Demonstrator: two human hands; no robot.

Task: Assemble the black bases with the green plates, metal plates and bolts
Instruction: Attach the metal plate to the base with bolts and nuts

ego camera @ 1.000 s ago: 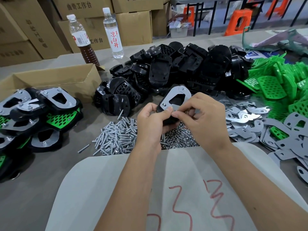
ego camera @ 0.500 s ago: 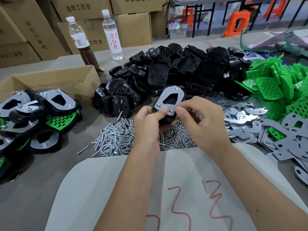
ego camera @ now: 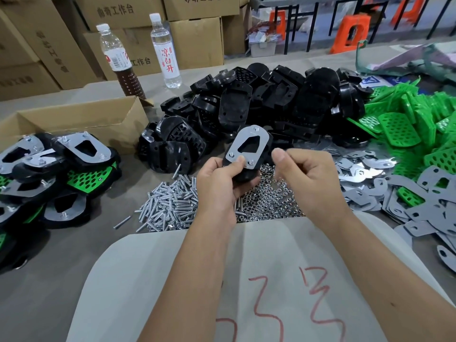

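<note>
**Right hand backs off the plate, nut pile is next**

Since half a second ago the right hand [ego camera: 313,178] has pulled away from the assembly and now sits just beside it, thumb and forefinger pinched together; whether there's a nut in there I can't tell. The left hand [ego camera: 222,183] grips the black base [ego camera: 261,154] from below, thumb pressing on the near end of the metal plate [ego camera: 249,144], held above the nuts [ego camera: 269,198] near the worktop's front edge.

My take: keep that thumb down so the plate holes stay lined up with the bolt ends poking through, and start each nut straight so it doesn't cross-thread.

Room-wise it's tight. Bolts [ego camera: 170,206] lie just left of the nuts, loose metal plates [ego camera: 365,174] to the right, black bases [ego camera: 271,99] heaped behind, green plates [ego camera: 407,124] toward the far right. Finished units [ego camera: 74,164] are stacked at the left edge by the cardboard box [ego camera: 81,119], so that's where I'd guess this one goes.
</note>
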